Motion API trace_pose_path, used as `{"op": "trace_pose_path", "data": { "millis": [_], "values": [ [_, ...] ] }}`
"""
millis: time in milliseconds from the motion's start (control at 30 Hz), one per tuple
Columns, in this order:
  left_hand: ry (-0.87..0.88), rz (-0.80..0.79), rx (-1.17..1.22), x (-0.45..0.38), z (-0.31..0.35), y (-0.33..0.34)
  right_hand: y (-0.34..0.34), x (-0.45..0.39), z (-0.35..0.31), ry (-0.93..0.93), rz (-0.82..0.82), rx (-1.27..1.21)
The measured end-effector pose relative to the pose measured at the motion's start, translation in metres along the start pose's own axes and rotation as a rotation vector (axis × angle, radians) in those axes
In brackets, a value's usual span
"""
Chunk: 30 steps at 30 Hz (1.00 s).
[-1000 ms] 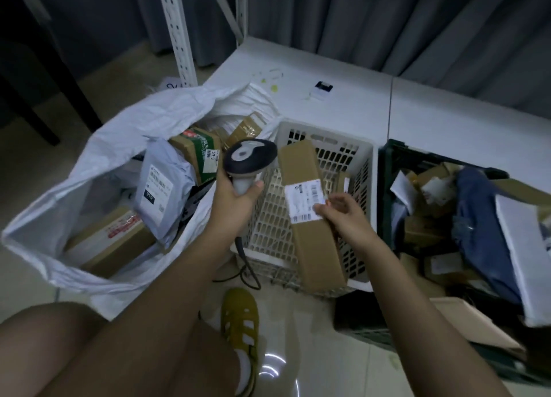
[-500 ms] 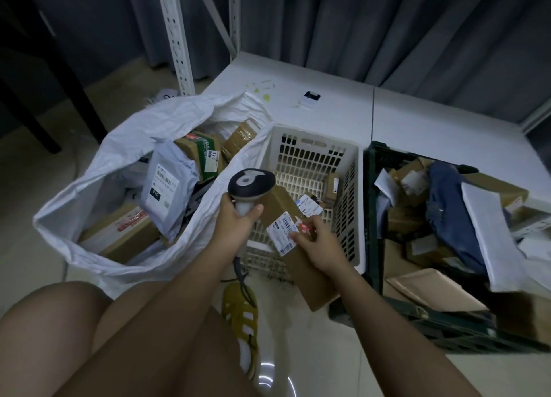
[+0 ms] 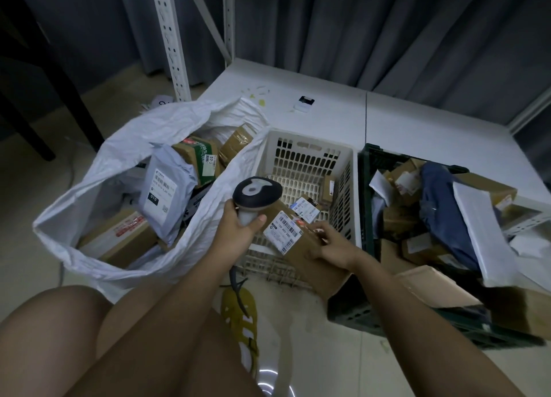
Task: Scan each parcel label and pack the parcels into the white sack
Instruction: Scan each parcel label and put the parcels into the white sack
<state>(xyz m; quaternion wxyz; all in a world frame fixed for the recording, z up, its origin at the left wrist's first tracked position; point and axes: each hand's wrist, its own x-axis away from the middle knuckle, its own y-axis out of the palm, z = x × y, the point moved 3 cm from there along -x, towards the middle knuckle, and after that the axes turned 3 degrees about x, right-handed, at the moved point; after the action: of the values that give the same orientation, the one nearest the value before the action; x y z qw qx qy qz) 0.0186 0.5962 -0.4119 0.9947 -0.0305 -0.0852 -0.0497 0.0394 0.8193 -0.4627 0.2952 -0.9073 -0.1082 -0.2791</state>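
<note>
My left hand (image 3: 238,229) grips a handheld barcode scanner (image 3: 257,194) with a dark head, pointed down at a long brown cardboard parcel (image 3: 316,262). My right hand (image 3: 331,244) holds that parcel tilted over the near rim of the white basket. A red scan light falls on the edge of the parcel's white label (image 3: 283,231). To the left stands the open white sack (image 3: 89,188), holding several boxes and a grey mailer bag (image 3: 167,194).
The white plastic basket (image 3: 310,146) in the middle holds a few small parcels. A dark green crate (image 3: 366,188) on the right is full of boxes, envelopes and a blue bag. Behind are a white table, metal shelf posts and grey curtains. My yellow shoe (image 3: 241,316) rests on the floor below.
The parcel has been lowered from upright in front of the basket to a tilt near its front rim. The scanner came down over the label, and red light now shows there.
</note>
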Motion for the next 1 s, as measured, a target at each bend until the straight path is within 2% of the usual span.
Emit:
{"op": "trace_pose_path", "data": {
  "millis": [167, 433, 633, 1000],
  "values": [
    [0.018, -0.046, -0.019, 0.004, -0.001, -0.001, -0.007, 0.005, 0.003, 0.049, 0.052, -0.025],
    [0.027, -0.187, -0.189, 0.017, -0.003, -0.002, -0.013, 0.013, 0.008, -0.056, 0.185, -0.006],
    [0.018, -0.178, -0.255, 0.014, -0.01, -0.011, -0.027, 0.017, 0.0, -0.126, 0.235, 0.031],
    [0.02, -0.204, -0.271, 0.011, -0.019, -0.013, -0.031, 0.017, -0.004, -0.131, 0.249, 0.05]
  ]
}}
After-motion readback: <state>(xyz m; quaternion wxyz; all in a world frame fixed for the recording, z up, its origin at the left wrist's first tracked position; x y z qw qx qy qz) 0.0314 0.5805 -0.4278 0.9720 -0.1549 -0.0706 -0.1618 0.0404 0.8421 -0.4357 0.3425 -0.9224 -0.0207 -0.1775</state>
